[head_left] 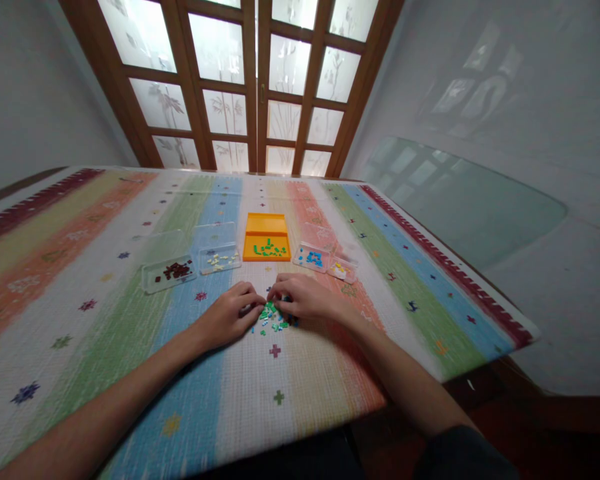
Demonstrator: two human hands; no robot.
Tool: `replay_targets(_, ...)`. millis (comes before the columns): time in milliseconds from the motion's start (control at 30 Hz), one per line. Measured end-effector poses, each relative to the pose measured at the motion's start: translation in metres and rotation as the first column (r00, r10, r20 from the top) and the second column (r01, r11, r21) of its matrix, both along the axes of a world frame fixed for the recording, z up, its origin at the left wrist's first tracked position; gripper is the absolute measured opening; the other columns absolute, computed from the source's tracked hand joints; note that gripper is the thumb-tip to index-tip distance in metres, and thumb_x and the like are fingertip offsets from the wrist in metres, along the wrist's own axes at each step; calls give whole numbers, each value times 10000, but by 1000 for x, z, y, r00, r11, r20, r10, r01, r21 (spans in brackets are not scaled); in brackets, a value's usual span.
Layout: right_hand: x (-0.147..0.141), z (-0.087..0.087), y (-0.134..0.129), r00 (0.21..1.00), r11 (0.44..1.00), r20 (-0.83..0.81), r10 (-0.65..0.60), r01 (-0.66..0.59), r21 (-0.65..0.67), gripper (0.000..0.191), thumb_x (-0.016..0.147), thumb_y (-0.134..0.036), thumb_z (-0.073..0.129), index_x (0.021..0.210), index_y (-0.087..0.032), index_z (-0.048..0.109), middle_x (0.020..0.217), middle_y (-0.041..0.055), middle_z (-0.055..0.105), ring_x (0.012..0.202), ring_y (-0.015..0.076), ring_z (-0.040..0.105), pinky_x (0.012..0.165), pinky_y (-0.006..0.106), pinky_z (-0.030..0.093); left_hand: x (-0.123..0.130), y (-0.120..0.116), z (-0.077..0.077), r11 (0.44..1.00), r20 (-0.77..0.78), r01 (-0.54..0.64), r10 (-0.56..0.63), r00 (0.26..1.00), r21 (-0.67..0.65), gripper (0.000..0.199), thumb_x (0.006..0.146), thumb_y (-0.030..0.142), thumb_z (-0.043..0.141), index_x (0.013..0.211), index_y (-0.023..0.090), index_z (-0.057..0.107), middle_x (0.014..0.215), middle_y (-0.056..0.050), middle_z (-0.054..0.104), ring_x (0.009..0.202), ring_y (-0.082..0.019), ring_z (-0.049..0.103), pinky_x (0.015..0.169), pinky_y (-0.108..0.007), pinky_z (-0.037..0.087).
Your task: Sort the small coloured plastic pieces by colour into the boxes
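Note:
A small heap of toy building bricks (274,318), mostly green with some blue and pale ones, lies on the striped cloth in front of me. My left hand (234,312) rests at the heap's left edge, fingers curled and thumb and fingertips drawn together. Over the upper right side of the heap, my right hand (300,297) bends its fingers down among the bricks, covering part of them. The fingertips of both hands nearly meet. Whatever they pinch is too small or hidden to make out.
Beyond the hands stands an open orange box (267,257) with green bricks. To its left are clear boxes with cream pieces (220,260) and dark brown pieces (177,269). Clear boxes with blue pieces (311,257) and yellow and white pieces (340,269) stand right.

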State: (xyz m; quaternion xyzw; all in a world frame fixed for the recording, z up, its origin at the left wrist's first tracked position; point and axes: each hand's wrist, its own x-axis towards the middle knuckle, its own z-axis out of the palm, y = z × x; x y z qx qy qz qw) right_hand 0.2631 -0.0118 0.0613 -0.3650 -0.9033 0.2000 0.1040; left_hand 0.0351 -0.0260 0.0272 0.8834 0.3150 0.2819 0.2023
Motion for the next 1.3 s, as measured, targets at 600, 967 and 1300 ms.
replay_targets(600,-10,2,-10,989,997,142,-48,38,73,206,858,-110,609,987,-172,756,931,73,715,789,160,595,681,254,381,-1,-2,3,996,127,-84,89,988,-42,207,944,249,548,891,170,732,807,-21,592,684,-122,555,659,-247,458)
replay_targets(967,-10,2,-10,995,997,84,-53,48,52,132,840,-146,649,947,-156,725,925,69,712,797,159,601,692,254,405,-2,0,1,997,129,-71,76,989,-43,195,941,249,556,882,178,728,794,-19,596,689,-128,555,671,-254,465)
replay_targets(1300,13,17,34,924,974,-332,-190,136,-179,136,877,-225,629,949,-154,720,865,30,716,692,116,576,641,239,431,-1,0,4,995,104,-49,58,993,-91,210,943,249,531,871,173,713,793,-25,608,679,-129,550,669,-268,460)
